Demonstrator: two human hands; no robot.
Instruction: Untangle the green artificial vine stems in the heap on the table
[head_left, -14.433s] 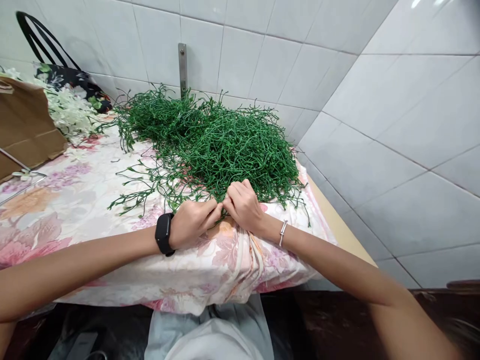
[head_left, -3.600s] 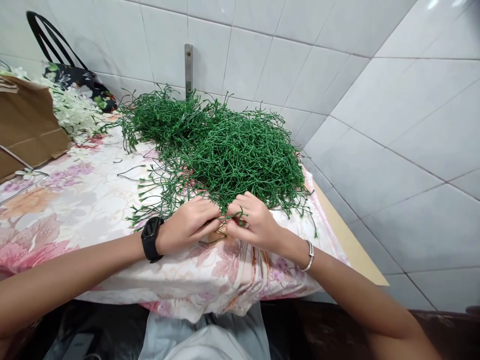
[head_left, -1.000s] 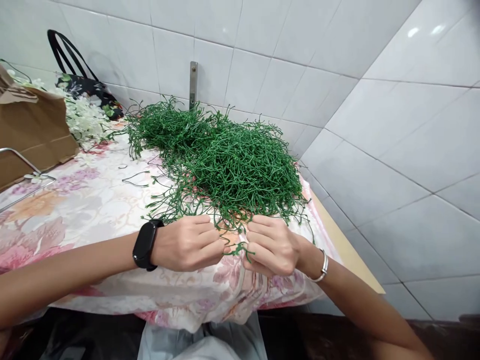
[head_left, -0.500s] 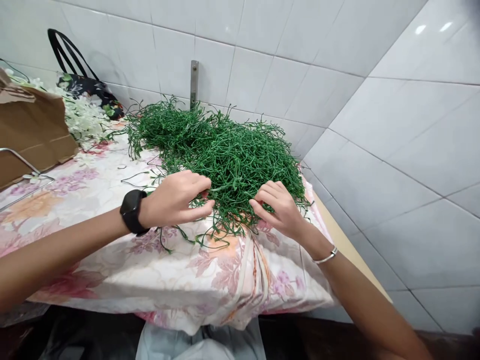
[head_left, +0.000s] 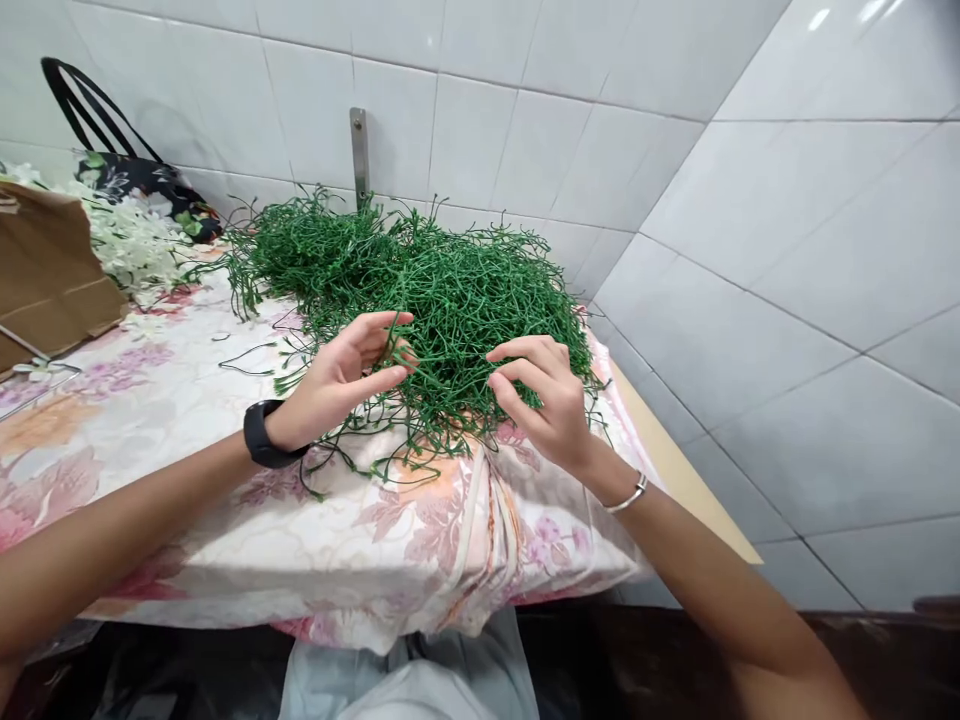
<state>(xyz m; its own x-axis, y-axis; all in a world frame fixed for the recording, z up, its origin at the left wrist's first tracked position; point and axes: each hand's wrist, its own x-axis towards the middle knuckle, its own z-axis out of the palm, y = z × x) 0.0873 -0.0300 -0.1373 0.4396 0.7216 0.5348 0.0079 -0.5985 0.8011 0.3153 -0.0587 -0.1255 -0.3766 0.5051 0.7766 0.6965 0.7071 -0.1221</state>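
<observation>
A big heap of thin green artificial stems [head_left: 457,290] lies on a table under a floral cloth [head_left: 172,400]. Both hands are raised just in front of the heap's near edge. My left hand [head_left: 345,375], with a black watch on the wrist, pinches a green sprig [head_left: 375,455] whose branches dangle below it onto the cloth. My right hand [head_left: 544,405], with a silver bracelet on the wrist, has curled fingers pinching the other end of a strand. That strand stretches between the two hands.
A brown paper bag [head_left: 45,285] stands at the far left, with white artificial flowers [head_left: 131,245] and a dark floral bag [head_left: 139,180] behind it. Tiled walls close in the back and right. A metal bracket [head_left: 361,150] is fixed to the back wall. The table's bare wooden edge [head_left: 675,460] shows at right.
Both hands have risen from the table's front edge toward the heap and moved apart. A sprig has been lifted, with a strand pulled taut between them.
</observation>
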